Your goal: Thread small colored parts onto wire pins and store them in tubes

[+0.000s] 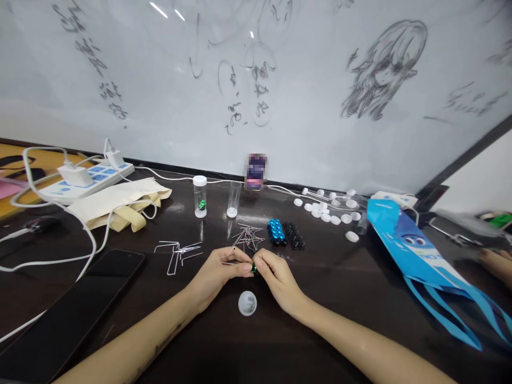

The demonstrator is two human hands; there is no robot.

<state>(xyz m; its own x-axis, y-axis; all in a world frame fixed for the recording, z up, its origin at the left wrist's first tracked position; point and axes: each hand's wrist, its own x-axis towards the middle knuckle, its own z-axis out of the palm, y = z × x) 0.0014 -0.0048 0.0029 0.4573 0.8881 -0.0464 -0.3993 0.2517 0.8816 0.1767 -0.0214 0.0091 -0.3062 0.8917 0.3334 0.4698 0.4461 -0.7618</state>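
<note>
Close together at mid-table, my left hand [224,269] and my right hand [279,276] are both closed in a pinch. Between their fingertips sits a small shiny green metal part [254,268], mostly covered by the fingers. A thin metal rod sticks out from my left hand's fingers. Just below the hands stands a small white cup [247,303] with tiny metal bits inside. Beyond the fingers lies a pile of thin metal rods [248,237]. To its right are rows of blue metal parts [276,231] and black parts [294,236].
Bent hex keys [176,250] lie left of my hands. Behind stand a capped clear tube [200,197] holding green parts and an uncapped tube [234,200]. White caps [325,213] and a blue bag [408,240] are rightward. A person's hand [498,264] shows far right.
</note>
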